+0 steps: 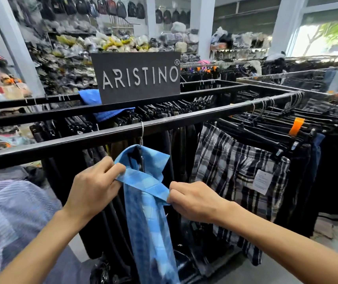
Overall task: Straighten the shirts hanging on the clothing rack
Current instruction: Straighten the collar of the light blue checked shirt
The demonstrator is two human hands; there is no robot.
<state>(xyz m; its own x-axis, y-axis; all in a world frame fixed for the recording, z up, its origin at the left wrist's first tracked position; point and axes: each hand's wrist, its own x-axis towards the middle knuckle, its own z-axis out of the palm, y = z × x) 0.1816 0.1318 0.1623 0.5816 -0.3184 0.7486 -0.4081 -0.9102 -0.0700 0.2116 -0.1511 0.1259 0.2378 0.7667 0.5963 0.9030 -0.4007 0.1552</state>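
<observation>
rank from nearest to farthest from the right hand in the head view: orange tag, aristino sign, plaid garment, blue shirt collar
From the right hand:
1. Blue shirt collar, pinched in it.
2. Plaid garment, just right, behind.
3. Orange tag, upper right.
4. Aristino sign, atop the rack, behind.

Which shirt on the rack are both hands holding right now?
The light blue checked shirt, pinched at its collar by both hands; the black-and-white plaid garment hangs untouched.

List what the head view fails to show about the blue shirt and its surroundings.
- blue plaid shirt: hem cut off by the bottom edge; lower part motion-blurred.
- hanger: shoulders hidden inside the collar.
- white tag on the plaid shorts: print too small.
- left hand, right hand: fingertips hidden in fabric.
</observation>
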